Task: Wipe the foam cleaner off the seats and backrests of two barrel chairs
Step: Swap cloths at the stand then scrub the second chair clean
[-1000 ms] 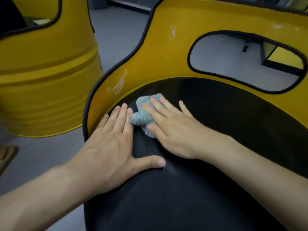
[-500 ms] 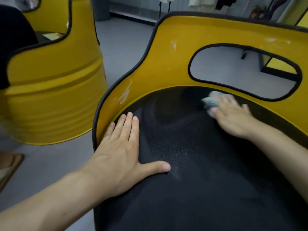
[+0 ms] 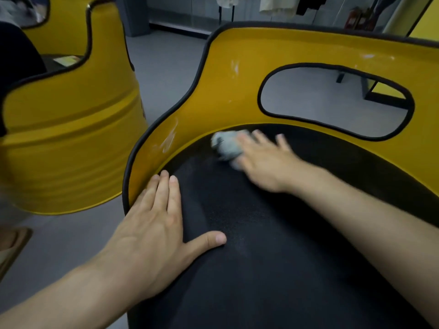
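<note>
Left hand (image 3: 152, 224) lies flat on the black seat (image 3: 273, 245), lower centre, fingers straight. Right hand (image 3: 266, 162), blurred, fingers extended, presses the grey cloth (image 3: 226, 144) at the seat's rear edge, centre frame. A white foam streak (image 3: 169, 136) on the yellow backrest (image 3: 237, 91) lies left of the cloth, slanting lower left to upper right. The left hand sits nearer it.

Grey floor (image 3: 166, 67), hanging garments (image 3: 273, 5) by the far wall, yellow panel (image 3: 425, 22) at right.
</note>
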`<state>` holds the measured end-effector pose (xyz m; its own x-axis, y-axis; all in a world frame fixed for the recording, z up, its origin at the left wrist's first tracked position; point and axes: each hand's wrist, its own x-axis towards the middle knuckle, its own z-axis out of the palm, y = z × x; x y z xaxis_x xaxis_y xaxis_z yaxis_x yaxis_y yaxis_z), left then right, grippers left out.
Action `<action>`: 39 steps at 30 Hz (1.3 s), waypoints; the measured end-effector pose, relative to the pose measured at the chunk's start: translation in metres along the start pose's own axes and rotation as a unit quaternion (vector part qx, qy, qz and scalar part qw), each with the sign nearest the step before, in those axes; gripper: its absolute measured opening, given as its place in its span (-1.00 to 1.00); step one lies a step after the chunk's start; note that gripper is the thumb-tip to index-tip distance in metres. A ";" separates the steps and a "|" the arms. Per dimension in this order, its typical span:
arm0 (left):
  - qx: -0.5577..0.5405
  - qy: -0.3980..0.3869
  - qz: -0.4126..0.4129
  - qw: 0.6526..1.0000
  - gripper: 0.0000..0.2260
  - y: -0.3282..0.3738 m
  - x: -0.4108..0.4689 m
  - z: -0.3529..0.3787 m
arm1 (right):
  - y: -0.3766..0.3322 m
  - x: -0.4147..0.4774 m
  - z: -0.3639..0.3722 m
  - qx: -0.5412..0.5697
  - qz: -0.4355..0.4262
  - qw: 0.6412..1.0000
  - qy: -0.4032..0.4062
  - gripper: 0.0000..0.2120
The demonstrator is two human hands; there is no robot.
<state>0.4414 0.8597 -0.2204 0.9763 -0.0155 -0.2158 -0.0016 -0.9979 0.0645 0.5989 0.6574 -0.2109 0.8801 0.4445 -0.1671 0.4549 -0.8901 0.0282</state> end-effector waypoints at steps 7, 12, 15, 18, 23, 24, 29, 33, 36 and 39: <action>-0.015 0.000 0.000 1.000 0.20 -0.001 0.000 0.003 | 0.058 0.031 0.001 0.038 0.132 0.989 0.047 -0.41; -0.041 0.025 0.006 0.999 0.17 -0.001 -0.001 0.001 | 0.043 0.055 -0.005 0.085 0.113 0.988 0.058 -0.37; -0.030 0.033 0.014 0.999 0.16 -0.002 0.000 0.002 | 0.034 0.058 0.000 0.071 0.083 0.992 0.068 -0.39; 0.005 0.058 0.039 0.998 0.21 -0.004 -0.002 0.000 | -0.012 0.030 0.012 0.061 -0.034 0.992 0.104 -0.39; 0.078 0.104 0.040 0.991 0.09 -0.009 0.008 0.002 | -0.072 -0.036 0.021 0.071 -0.165 0.981 0.067 -0.41; 0.084 0.093 0.031 0.992 0.09 -0.010 0.011 0.003 | -0.071 -0.039 0.021 0.068 -0.163 0.982 0.061 -0.41; 0.065 0.067 0.023 0.995 0.19 0.002 0.019 -0.014 | -0.013 -0.005 0.017 0.022 -0.059 0.997 0.053 -0.41; 0.025 0.051 0.034 0.998 0.14 0.008 0.016 -0.016 | 0.081 0.009 0.010 0.044 0.117 0.992 0.026 -0.39; 0.023 0.042 0.027 0.999 0.12 0.008 0.016 -0.014 | 0.142 -0.007 0.016 0.048 0.216 0.975 0.023 -0.41; 0.006 0.020 0.023 1.000 0.10 0.008 0.015 -0.018 | 0.166 -0.017 0.025 0.031 0.249 0.966 0.054 -0.43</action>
<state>0.4597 0.8522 -0.2059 0.9831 -0.0596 -0.1730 -0.0496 -0.9969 0.0612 0.6561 0.5000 -0.2276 0.9984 -0.0358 -0.0439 -0.0350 -0.9992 0.0192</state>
